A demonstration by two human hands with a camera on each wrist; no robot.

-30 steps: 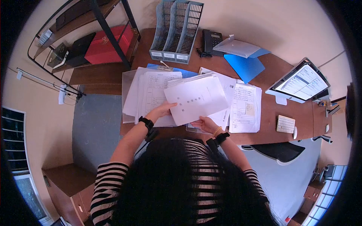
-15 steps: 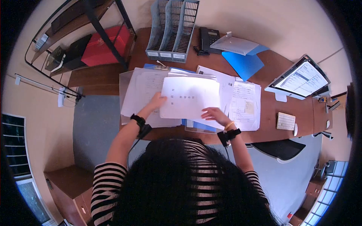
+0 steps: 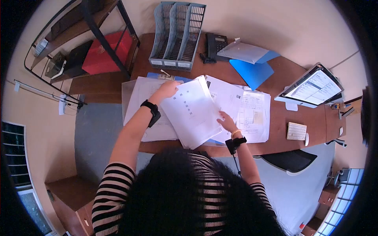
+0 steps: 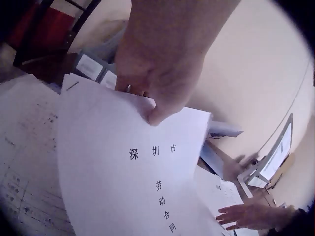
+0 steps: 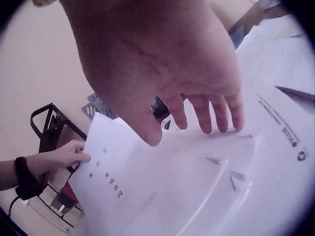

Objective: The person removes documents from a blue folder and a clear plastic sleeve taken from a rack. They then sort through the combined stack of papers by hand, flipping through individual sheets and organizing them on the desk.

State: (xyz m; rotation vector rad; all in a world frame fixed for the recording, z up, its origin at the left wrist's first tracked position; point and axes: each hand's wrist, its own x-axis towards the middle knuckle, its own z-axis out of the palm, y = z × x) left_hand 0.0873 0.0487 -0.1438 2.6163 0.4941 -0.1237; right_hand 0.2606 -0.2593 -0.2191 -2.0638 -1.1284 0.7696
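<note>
in the head view the left hand (image 3: pixel 168 89) pinches the far corner of a stapled document (image 3: pixel 191 112), thumb on top and fingers curled beneath. the document is lifted above the brown tabletop (image 3: pixel 291 76), over spread forms (image 3: pixel 248 114), its long axis running from that far corner down toward the person's chest, tilted leftward at the top. the right hand (image 3: pixel 227 120) lies with straight, relaxed fingers against the document's right edge, on the papers below. a blue-grey file rack (image 3: pixel 177 35), a black telephone (image 3: pixel 214 45), a blue folder (image 3: pixel 252 70), a monitor (image 3: pixel 313 84) and a small keyboard (image 3: pixel 296 131) stand around.

in the left wrist view the thumb (image 4: pixel 160 110) presses the cover page (image 4: pixel 133 167), whose printed characters run down the sheet.

in the right wrist view the fingers (image 5: pixel 214 110) hang spread and straight above the white pages (image 5: pixel 197 187), holding nothing.
</note>
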